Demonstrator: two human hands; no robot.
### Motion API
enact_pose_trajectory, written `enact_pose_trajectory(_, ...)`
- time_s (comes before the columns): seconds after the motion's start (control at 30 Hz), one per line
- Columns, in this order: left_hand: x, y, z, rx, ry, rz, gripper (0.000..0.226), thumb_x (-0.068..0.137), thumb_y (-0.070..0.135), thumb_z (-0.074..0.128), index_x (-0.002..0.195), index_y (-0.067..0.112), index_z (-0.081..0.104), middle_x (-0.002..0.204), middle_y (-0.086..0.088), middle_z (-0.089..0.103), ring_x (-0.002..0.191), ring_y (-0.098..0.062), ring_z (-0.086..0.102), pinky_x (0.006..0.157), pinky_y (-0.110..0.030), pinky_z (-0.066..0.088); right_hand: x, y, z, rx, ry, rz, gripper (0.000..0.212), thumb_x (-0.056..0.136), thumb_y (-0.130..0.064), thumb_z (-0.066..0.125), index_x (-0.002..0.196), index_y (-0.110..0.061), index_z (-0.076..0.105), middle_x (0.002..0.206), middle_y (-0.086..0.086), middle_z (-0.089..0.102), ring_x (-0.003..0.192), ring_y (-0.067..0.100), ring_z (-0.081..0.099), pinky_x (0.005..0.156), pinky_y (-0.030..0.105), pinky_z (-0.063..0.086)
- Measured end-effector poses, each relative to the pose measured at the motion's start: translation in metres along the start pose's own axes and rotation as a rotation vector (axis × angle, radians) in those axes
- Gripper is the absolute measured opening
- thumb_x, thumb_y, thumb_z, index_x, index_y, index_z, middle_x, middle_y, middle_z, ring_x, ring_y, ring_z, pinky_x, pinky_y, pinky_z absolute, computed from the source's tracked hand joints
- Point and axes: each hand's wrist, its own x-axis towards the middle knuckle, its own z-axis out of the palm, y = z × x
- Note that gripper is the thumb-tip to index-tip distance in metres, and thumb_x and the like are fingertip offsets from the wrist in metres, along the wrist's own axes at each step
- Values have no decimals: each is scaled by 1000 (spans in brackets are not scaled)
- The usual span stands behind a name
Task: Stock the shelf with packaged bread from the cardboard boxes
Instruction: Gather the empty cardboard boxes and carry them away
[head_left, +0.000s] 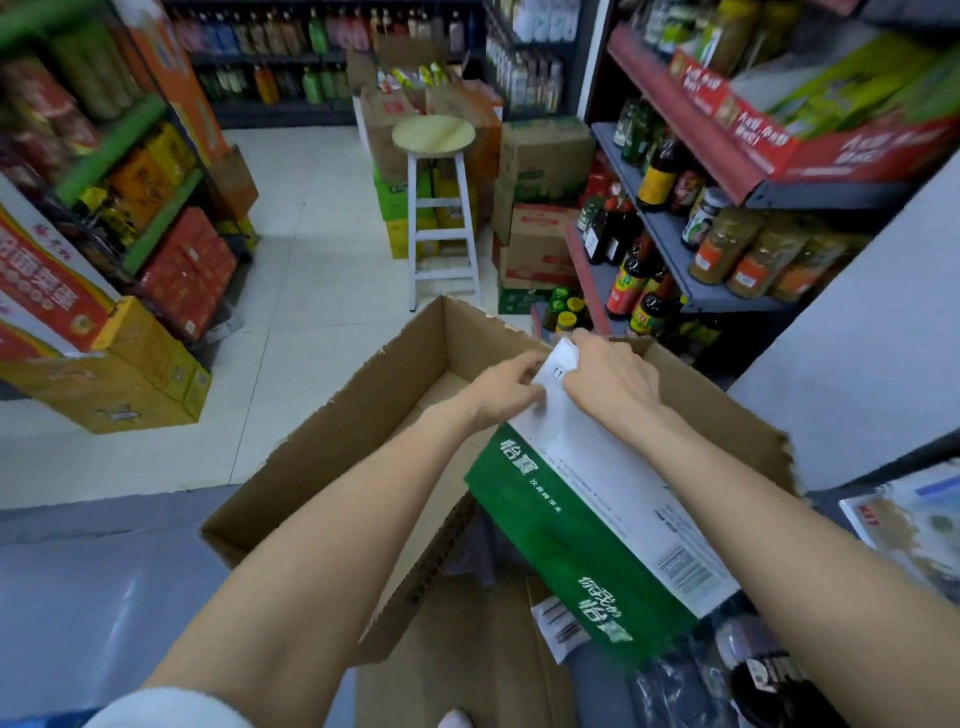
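**Two hands on one green-and-white carton**

Both hands meet at the far end of a carton (597, 499) printed with white Chinese characters and a barcode. The left hand (506, 387) and right hand (610, 376) pinch its white flap. The carton lies tilted over an open cardboard box (332, 431) with torn edges. One stool (441, 208) stands beyond on open tiled floor (311, 291). Bottles fill the right shelf (670, 249).

I'm looking into a small grocery shop. Beyond my fingers (524, 364) a tiled aisle runs to a wall of bottled drinks (291, 36). Right of them, shelves (670, 249) hold sauce bottles (631, 283); left, stacked product cartons (182, 280). Unopened stock boxes (540, 244) surround a stool (441, 208).
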Motion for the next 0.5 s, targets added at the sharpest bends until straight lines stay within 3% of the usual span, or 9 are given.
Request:
enact_pose_trajectory(0.2, -16, 82, -16, -31, 122, 210, 55, 87, 8, 48, 133, 37, 41, 110, -6, 60, 95, -30, 58, 84, -40, 50, -14, 10, -68, 142, 91, -40, 52, 90, -21, 54, 139, -32, 42, 131, 6, 58, 119, 29, 53, 79, 32, 41)
enact_pose_trajectory(0.33, -36, 125, -34, -4, 261, 335, 41, 94, 13, 49, 132, 27, 46, 109, 5, 58, 98, -13, 56, 81, -30, 47, -28, 6, -113, 171, 191, -154, 49, 92, -25, 54, 140, -31, 42, 135, 4, 55, 121, 29, 52, 78, 32, 39)
enact_pose_trajectory(0.5, -69, 164, -56, 16, 465, 402, 35, 98, 22, 44, 131, 34, 47, 103, -2, 63, 102, -19, 58, 88, -34, 44, -43, -14, -161, 154, 303, -313, 44, 93, -27, 53, 136, -31, 47, 131, 5, 59, 117, 31, 55, 79, 33, 41)
